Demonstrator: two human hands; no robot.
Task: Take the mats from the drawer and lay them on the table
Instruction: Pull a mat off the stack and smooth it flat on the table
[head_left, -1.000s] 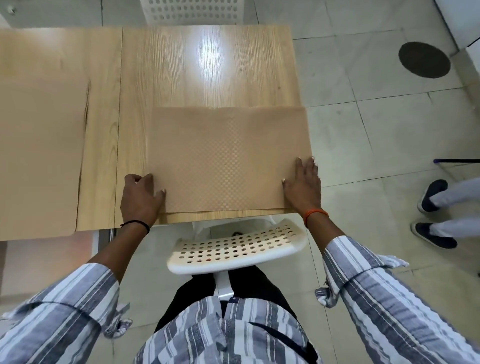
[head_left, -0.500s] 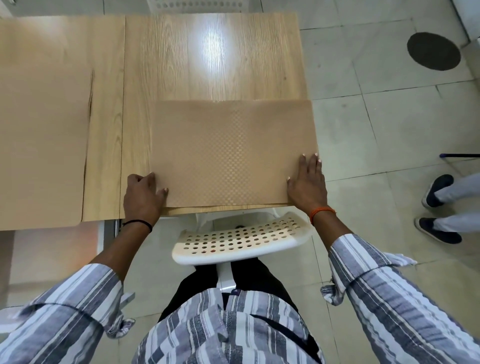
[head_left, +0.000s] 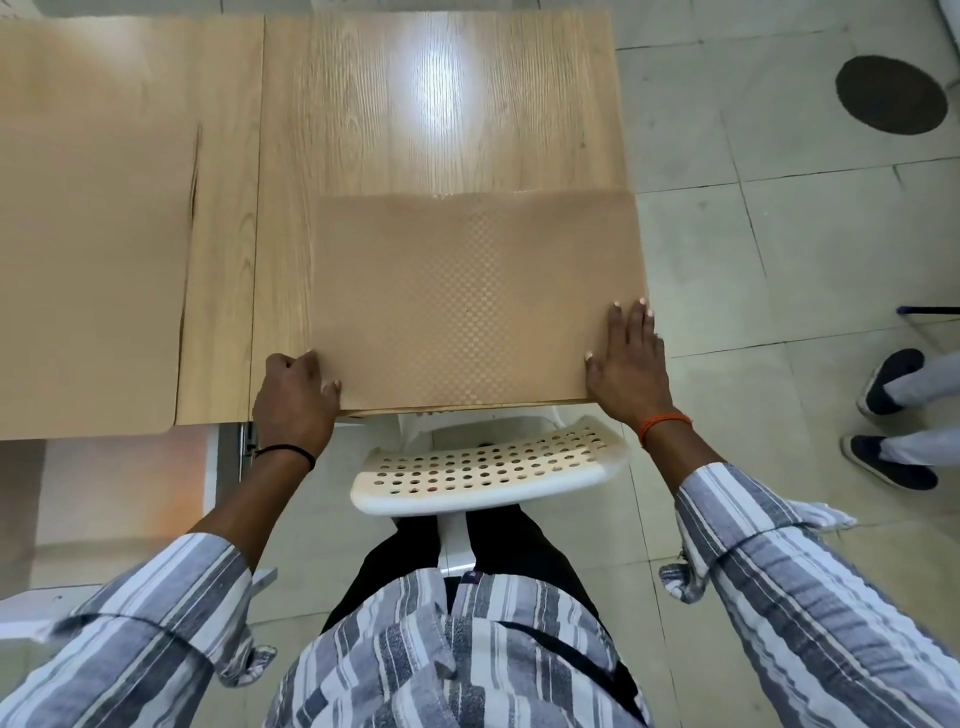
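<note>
A tan mat (head_left: 467, 296) with a fine checkered weave is seen lying flat on the near right part of a wooden table (head_left: 441, 104), its front edge lined up with the table's near edge and its right edge reaching slightly past the table's right side. The mat's near left corner is gripped by the left hand (head_left: 293, 400), fingers curled at the edge and thumb laid on top. Its near right corner is pressed by the right hand (head_left: 631, 364), fingers straight and flat on the surface, nothing pinched. A second mat (head_left: 88, 260), plain tan with a rounded corner, is laid flat on the table's left part, well apart from the first. No brand, label or writing can be read on either mat.

A black band is worn on the left wrist and an orange one on the right; both arms are covered by striped sleeves (head_left: 810, 597). A white chair back (head_left: 488, 467) pierced with round holes is pushed in below the table's near edge. On the tiled floor (head_left: 779, 260) at right, a dark round patch (head_left: 891, 94) is seen, and another person's dark shoes (head_left: 888, 421) are caught at the frame's edge.
</note>
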